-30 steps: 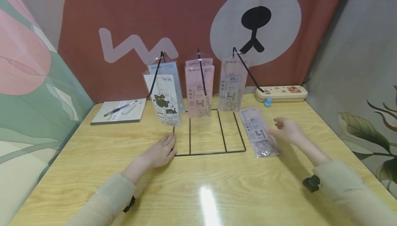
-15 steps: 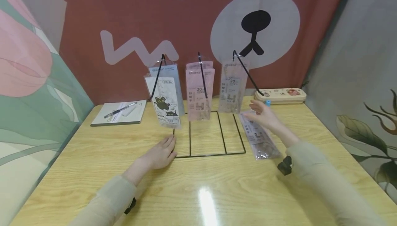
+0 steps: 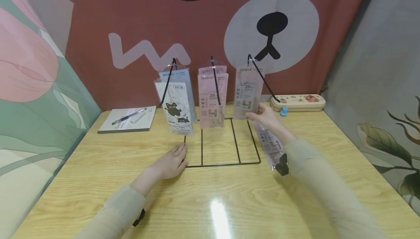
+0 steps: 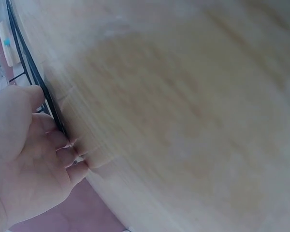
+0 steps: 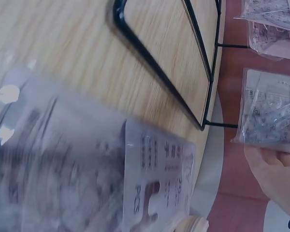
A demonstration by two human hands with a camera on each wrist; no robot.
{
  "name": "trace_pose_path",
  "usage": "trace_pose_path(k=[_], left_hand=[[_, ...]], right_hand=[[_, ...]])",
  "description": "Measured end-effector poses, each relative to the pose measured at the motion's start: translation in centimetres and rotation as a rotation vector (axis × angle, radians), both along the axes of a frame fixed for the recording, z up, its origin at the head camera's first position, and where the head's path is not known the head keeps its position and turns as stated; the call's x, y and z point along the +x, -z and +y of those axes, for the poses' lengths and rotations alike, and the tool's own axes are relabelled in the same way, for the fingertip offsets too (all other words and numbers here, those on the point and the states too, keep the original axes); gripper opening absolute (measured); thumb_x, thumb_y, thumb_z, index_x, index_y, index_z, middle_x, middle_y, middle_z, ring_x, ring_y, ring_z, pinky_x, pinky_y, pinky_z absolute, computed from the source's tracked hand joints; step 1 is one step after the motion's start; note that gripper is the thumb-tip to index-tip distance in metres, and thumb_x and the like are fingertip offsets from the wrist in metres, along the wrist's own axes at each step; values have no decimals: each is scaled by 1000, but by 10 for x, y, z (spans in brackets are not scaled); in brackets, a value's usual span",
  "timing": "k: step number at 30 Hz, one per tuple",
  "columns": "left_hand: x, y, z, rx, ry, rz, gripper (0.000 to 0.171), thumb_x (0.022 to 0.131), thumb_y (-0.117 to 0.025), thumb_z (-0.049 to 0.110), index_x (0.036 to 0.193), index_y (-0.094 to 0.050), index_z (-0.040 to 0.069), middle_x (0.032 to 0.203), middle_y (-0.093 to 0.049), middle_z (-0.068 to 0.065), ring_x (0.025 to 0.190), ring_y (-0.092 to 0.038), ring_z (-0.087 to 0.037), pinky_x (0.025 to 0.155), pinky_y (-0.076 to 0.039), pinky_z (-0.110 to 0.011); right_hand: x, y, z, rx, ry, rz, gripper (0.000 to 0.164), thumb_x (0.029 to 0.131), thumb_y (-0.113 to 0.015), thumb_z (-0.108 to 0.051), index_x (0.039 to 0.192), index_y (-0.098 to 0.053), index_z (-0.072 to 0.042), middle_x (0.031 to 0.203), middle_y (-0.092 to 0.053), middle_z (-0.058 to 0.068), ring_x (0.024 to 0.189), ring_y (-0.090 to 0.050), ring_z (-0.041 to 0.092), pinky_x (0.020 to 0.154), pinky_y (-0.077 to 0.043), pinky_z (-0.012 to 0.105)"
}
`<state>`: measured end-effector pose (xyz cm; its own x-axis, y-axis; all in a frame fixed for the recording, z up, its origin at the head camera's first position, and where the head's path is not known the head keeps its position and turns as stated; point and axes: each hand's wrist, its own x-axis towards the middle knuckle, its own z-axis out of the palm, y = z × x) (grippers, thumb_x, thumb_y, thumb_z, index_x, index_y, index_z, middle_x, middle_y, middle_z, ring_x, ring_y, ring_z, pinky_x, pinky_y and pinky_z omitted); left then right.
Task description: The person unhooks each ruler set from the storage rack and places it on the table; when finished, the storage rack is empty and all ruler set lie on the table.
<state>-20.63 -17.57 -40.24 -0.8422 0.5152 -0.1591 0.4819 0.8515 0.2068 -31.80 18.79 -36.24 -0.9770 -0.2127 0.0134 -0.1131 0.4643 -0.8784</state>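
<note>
A black wire display rack (image 3: pixel 223 164) stands on the wooden table, with packaged sets on its three hooks. My left hand (image 3: pixel 170 162) rests on the front left corner of its base, fingers extended along the wire. At the right hook, my right hand (image 3: pixel 269 118) pinches the lower corner of a hanging pink ruler set (image 3: pixel 244 87), thumb in front and fingers behind. Another ruler set (image 3: pixel 269 142) in clear plastic lies on the table right of the base, partly hidden under my right arm; the right wrist view shows this pack (image 5: pixel 159 179) close up.
A white cat-print ruler set (image 3: pixel 177 109) hangs before a blue pack on the left hook. Pink packs (image 3: pixel 211 116) fill the middle hook. A notebook (image 3: pixel 106 125) with a pen (image 3: pixel 129 116) lies back left. Back right are a cream pencil case (image 3: pixel 296 100) and a small blue piece (image 3: pixel 283 111).
My right hand has moved left and away from me, from beside the ruler set on the table to the one on the right hook, and now pinches its corner. My left hand stays put.
</note>
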Motion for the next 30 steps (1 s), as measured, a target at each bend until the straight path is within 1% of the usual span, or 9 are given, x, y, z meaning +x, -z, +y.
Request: trace_pose_path(k=[3, 5, 9, 13, 18, 21, 25, 27, 30], left_hand=[[0, 2, 0, 11, -1, 11, 57, 102, -37, 24, 143, -24, -13, 151, -19, -31, 139, -22, -46, 117, -22, -52], [0, 3, 0, 7, -2, 17, 57, 102, -37, 25, 143, -24, -13, 151, -19, -30, 140, -22, -45, 117, -22, -51], [0, 5, 0, 9, 7, 25, 57, 101, -38, 24, 142, -25, -14, 150, -21, -31, 139, -23, -46, 116, -23, -51], [0, 5, -1, 12, 9, 38, 58, 101, -38, 25, 142, -25, -13, 150, -21, -31, 139, -23, -45, 117, -22, -51], [0, 7, -3, 18, 4, 44, 58, 101, -38, 25, 142, -25, -13, 151, -20, -31, 140, -22, -45, 117, -22, -51], [0, 7, -3, 12, 5, 36, 59, 101, -38, 25, 142, -24, -14, 151, -20, -31, 139, -22, -46, 117, -22, -52], [-1, 7, -3, 13, 9, 57, 58, 101, -39, 25, 142, -25, -14, 151, -20, -31, 139, -24, -45, 116, -23, -51], [-2, 7, -3, 17, 8, 69, 58, 101, -39, 26, 142, -26, -13, 151, -21, -30, 139, -24, -45, 116, -23, -51], [-2, 7, -3, 19, 7, 58, 58, 101, -39, 26, 142, -25, -13, 151, -21, -30, 139, -24, -44, 117, -23, -51]], right_hand=[[-2, 2, -4, 14, 26, 42, 50, 94, -58, -29, 134, -46, -2, 133, -54, 21, 121, -52, 36, 104, -43, 50], [0, 4, -5, 12, 39, 63, 46, 94, -57, -27, 130, -50, 0, 129, -56, 22, 117, -55, 36, 100, -46, 48], [8, 6, -6, -29, 34, 83, 44, 94, -58, -28, 126, -54, 2, 126, -59, 23, 114, -59, 36, 98, -49, 45], [22, 4, -3, -53, 38, 95, 44, 92, -61, -28, 122, -57, 2, 122, -61, 22, 108, -63, 32, 94, -52, 42], [48, 1, 3, -41, 13, 61, 44, 89, -64, -30, 120, -59, 1, 117, -63, 21, 100, -68, 26, 88, -55, 38], [67, 0, 9, -46, -9, 24, 46, 89, -65, -31, 121, -59, 1, 116, -64, 19, 96, -69, 20, 86, -56, 38], [93, -3, 20, -59, -19, -18, 48, 88, -66, -33, 121, -60, 2, 114, -66, 16, 92, -70, 11, 84, -57, 36], [106, -6, 25, -50, -21, -24, 47, 88, -66, -32, 120, -60, 2, 112, -68, 16, 89, -70, 8, 83, -57, 32], [124, -8, 32, -37, -40, -46, 47, 88, -66, -29, 122, -60, 3, 109, -69, 13, 89, -69, 6, 82, -56, 27]])
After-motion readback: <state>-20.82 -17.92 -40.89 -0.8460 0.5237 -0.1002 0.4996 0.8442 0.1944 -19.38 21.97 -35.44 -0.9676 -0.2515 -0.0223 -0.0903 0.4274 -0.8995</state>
